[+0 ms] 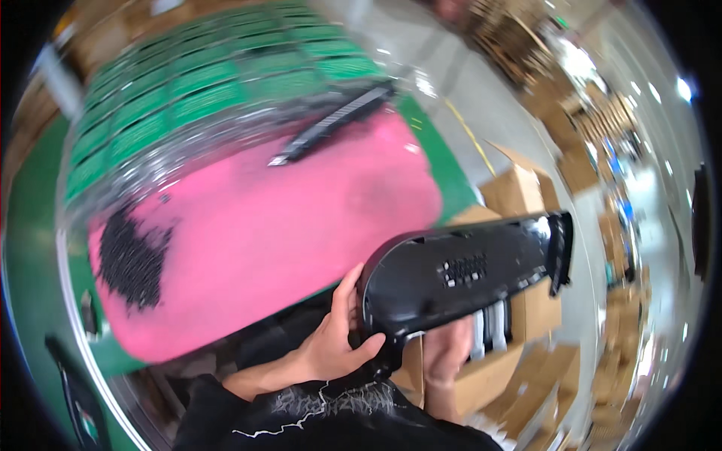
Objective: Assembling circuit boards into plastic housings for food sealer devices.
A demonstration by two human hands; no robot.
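A long black plastic housing (466, 263), rounded at one end and with a cluster of small slots in its face, is held over the near right edge of a pink mat (278, 225). My left hand (335, 338) grips its rounded end, fingers on the far side and thumb near the lower edge. Below the housing, beside an open carton, is my right hand (447, 349). It is blurred and its fingers are partly hidden, so whether it touches the housing does not show.
Small black pieces (134, 259) lie heaped on the mat's left. A long black object with a silvery tip (331, 124) rests at its far side, before green blocks under clear film (203, 90). Open cartons (538, 308) stand at right; a yellow floor line (468, 131) runs beyond.
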